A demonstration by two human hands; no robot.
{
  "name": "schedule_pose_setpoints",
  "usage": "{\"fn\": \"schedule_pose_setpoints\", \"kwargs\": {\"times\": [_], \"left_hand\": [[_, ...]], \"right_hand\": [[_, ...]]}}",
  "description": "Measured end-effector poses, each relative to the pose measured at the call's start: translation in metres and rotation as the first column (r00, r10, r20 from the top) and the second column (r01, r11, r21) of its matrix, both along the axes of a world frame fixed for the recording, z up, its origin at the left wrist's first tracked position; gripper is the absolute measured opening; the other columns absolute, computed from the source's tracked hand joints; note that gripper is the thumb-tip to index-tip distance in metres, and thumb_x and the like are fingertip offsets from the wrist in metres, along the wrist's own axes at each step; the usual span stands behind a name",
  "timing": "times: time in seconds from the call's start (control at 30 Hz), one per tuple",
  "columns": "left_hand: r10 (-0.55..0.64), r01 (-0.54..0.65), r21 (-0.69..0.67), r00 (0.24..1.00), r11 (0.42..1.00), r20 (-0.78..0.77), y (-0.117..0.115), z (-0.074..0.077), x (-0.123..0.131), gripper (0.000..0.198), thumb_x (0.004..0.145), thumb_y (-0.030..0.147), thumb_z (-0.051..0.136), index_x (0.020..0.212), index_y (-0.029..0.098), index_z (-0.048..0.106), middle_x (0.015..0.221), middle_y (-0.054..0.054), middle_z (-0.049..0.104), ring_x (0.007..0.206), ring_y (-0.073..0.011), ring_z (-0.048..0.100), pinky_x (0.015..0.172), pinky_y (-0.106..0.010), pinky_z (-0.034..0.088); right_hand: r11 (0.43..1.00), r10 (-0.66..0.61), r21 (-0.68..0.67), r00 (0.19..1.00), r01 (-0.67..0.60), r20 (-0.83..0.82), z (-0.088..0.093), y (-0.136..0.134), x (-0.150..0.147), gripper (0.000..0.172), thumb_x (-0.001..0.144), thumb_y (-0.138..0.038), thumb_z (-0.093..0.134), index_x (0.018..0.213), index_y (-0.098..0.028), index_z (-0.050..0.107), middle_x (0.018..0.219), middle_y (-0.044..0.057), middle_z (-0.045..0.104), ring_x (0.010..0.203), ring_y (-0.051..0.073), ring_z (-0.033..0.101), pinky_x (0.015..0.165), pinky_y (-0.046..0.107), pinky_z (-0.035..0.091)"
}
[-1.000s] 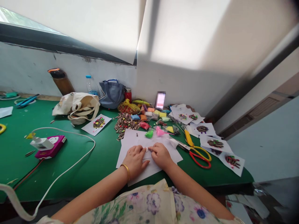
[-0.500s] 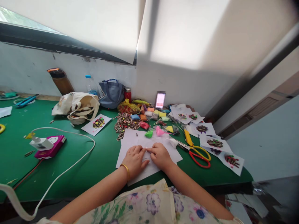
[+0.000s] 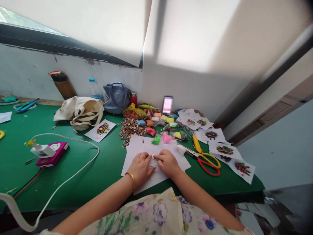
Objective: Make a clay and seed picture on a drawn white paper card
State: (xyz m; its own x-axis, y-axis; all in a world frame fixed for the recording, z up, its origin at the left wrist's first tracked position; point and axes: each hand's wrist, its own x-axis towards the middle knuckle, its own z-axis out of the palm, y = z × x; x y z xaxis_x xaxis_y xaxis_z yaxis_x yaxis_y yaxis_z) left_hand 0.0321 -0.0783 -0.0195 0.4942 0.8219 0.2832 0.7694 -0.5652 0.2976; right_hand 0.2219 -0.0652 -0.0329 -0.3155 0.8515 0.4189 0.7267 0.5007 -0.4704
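Small white piece (image 3: pixel 153 157): confirm location.

Located on the white paper sheets (image 3: pixel 138 145), between the left hand (image 3: pixel 140 168) and the right hand (image 3: pixel 167 163). Both hands rest on the paper, with a gold bangle (image 3: pixel 130 176) on the left wrist.

Report finger state.

The left fingers (image 3: pixel 148 157) curve inward and the right fingers (image 3: pixel 156 157) reach back toward them. Their tips nearly meet at the piece, so neither hand is spread wide. Contact appears likely, but from my remote view I cannot tell whether the piece is pinched or merely pressed.

Report change.

Minimal. Both hands occupy nearly the same position as a second ago, so the work remains at this one spot on the paper.

Report surroundings.

Scissors with yellow and red handles (image 3: pixel 209 163) lie to the right on the green worktable (image 3: pixel 73 182). A plastic bag of green material (image 3: pixel 156 140) touches the far paper edge, near a heap of striped sunflower seeds (image 3: pixel 130 129).
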Motion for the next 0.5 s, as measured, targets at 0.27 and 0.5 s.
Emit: {"fn": "schedule_pose_setpoints", "kwargs": {"times": [0.27,0.5], "left_hand": [[-0.002,0.003,-0.005,0.995,1.000,0.100,0.0025,-0.0031,-0.0022,0.027,0.082,0.030,0.061,0.106,0.018,0.062,0.111,-0.011,0.058,0.106,-0.0272,0.052,0.094,-0.045,0.044],[-0.010,0.010,-0.005,0.997,1.000,0.071,0.0020,-0.0018,-0.0021,0.028,0.083,0.030,0.061,0.107,0.015,0.063,0.111,-0.012,0.058,0.106,-0.0268,0.051,0.096,-0.044,0.044]], "right_hand": [[0.999,0.045,-0.005,0.996,-0.045,0.080,0.0018,-0.0006,-0.0017,0.038,0.077,-0.007,0.056,0.104,-0.027,0.073,0.085,0.004,0.058,0.085,0.019,0.051,0.079,0.032,0.042],[0.999,0.051,0.005,0.999,-0.051,0.000,0.0023,0.0000,-0.0014,0.043,0.077,-0.005,0.052,0.111,-0.025,0.070,0.087,0.004,0.058,0.087,0.019,0.051,0.081,0.031,0.043]]}}
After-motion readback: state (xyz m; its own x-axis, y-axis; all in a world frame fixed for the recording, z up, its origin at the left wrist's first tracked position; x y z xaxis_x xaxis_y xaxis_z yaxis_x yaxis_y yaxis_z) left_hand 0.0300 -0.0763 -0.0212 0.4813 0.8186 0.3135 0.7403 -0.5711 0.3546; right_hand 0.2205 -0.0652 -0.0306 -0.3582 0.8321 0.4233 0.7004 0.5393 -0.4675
